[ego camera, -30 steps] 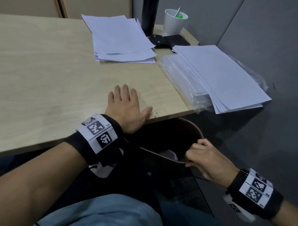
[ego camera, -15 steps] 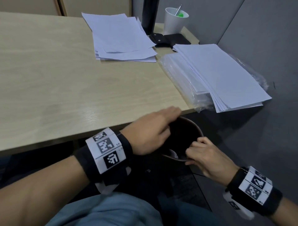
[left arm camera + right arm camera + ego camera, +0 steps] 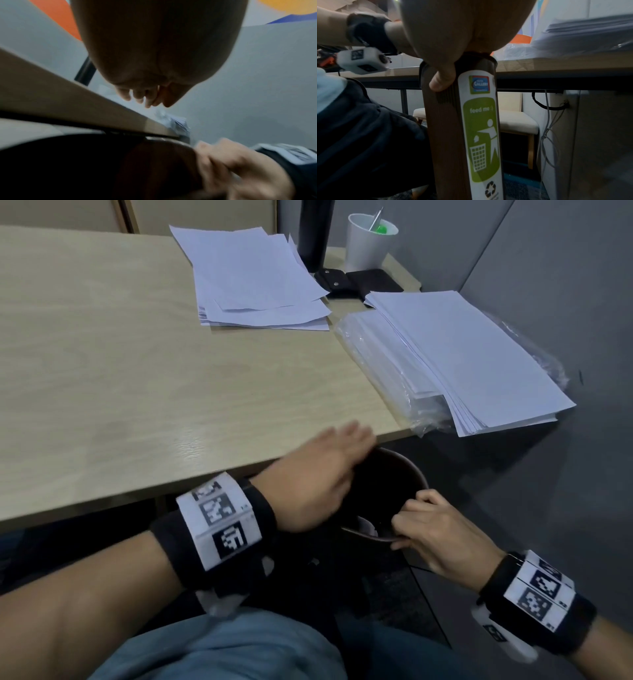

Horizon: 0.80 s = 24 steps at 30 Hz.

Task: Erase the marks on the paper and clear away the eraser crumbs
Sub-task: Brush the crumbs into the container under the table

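Your right hand [image 3: 436, 534]: fingers [image 3: 409, 505] clamped on the near rim of the brown bin [image 3: 453, 135] (sticker reads "feed me"), held just under the table [image 3: 137, 371] edge. Your left hand [image 3: 322, 474]: fingers straight, together, blurred at that edge above the bin. Paper stacks [image 3: 253, 278] far side.

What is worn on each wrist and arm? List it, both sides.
Left wrist: a black band carrying white panels printed with black square code markers, and a white block-shaped camera unit with markers hanging under it. Right wrist: the same black band, white marker panels and white unit below. Both forearms are bare, with no sleeves. No rings or gloves show.
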{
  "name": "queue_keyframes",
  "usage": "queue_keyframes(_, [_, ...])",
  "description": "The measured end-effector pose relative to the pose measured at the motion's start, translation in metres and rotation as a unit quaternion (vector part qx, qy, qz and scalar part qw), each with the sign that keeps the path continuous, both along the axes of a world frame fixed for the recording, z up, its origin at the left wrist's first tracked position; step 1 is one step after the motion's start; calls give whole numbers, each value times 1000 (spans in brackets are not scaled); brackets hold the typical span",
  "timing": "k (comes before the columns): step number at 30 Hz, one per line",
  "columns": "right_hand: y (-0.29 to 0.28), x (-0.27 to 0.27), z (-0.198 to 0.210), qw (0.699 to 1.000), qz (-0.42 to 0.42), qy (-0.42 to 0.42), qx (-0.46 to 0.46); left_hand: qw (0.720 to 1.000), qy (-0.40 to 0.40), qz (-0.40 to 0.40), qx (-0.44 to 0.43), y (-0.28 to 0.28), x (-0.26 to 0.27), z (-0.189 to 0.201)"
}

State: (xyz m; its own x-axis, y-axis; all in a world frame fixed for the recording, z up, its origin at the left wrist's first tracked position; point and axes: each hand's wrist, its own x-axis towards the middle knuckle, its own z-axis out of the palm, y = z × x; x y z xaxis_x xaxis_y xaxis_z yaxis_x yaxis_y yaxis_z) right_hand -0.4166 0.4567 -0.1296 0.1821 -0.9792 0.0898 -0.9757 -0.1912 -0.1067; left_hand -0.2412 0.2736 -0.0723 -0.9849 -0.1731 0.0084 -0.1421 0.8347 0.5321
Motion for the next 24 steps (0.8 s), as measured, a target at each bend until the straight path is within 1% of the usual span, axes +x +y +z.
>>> queue_keyframes(1, [1, -1, -1, 1000, -3, -1, 1, 999, 16, 37, -18, -11, 0, 3])
queue_keyframes(2, [0, -1, -2, 1000, -4, -1, 2, 996, 8, 77, -51, -24, -1, 5])
queue_keyframes(3, [0, -1, -3, 1000, -4, -2, 2, 988, -32, 122, -88, -36, -3, 7])
queue_keyframes(4, [0, -1, -3, 1000, -3, -3, 1, 976, -90, 164, -113, -45, -6, 7])
queue_keyframes(5, [0, -1, -3, 1000, -2, -4, -1, 964, -141, 191, -119, -50, -9, 7])
queue_keyframes(6, [0, -1, -4, 1000, -2, -3, -3, 958, -173, 202, -110, -49, -14, 6])
queue_keyframes(8, [0, -1, -4, 1000, -2, -3, -6, 957, -195, 180, -114, -35, -21, -1])
queue_keyframes(9, [1, -1, -4, 1000, -2, -4, -8, 963, -184, 149, -131, -24, -22, -5])
queue_keyframes(11, [1, -3, -3, 1000, -4, -1, -9, 979, -133, 44, -146, -3, -21, -10])
queue_keyframes(12, [1, -3, -2, 1000, -4, 1, -10, 985, -114, -17, -126, 5, -19, -9])
queue_keyframes(13, [1, -4, -2, 1000, -3, 3, -10, 989, -107, -62, -79, 12, -16, -5])
queue_keyframes(14, [1, -4, -1, 1000, -1, 3, -10, 991, -102, -83, -18, 14, -13, 0])
queue_keyframes(15, [1, -3, 0, 1000, -1, 1, -8, 993, -76, -82, 28, 13, -12, 5])
queue_keyframes(16, [2, -4, 1, 1000, -3, -2, -6, 997, -37, -60, 44, 10, -10, 10])
queue_keyframes(17, [2, -3, 1, 1000, -6, -4, -4, 999, -1, -26, 36, 2, -10, 11])
queue_keyframes(18, [2, -3, 1, 1000, -9, -5, -2, 1000, 16, 12, 20, -6, -11, 10])
queue_keyframes(19, [3, -3, 1, 1000, -11, -5, -3, 998, 10, 55, -2, -17, -12, 9])
queue_keyframes(20, [3, -3, 1, 1000, -11, -5, -3, 994, -22, 102, -31, -27, -12, 6])
queue_keyframes(21, [3, -3, 1, 1000, -10, -6, -4, 985, -68, 146, -61, -33, -13, 2])
queue_keyframes(22, [2, -3, 1, 1000, -9, -6, -2, 976, -111, 164, -88, -34, -11, -1])
queue_keyframes(23, [2, -4, 0, 1000, -10, -4, 0, 972, -142, 145, -119, -29, -10, -4])
queue_keyframes(24, [1, -4, 0, 1000, -12, -2, 3, 975, -147, 89, -142, -19, -8, -6])
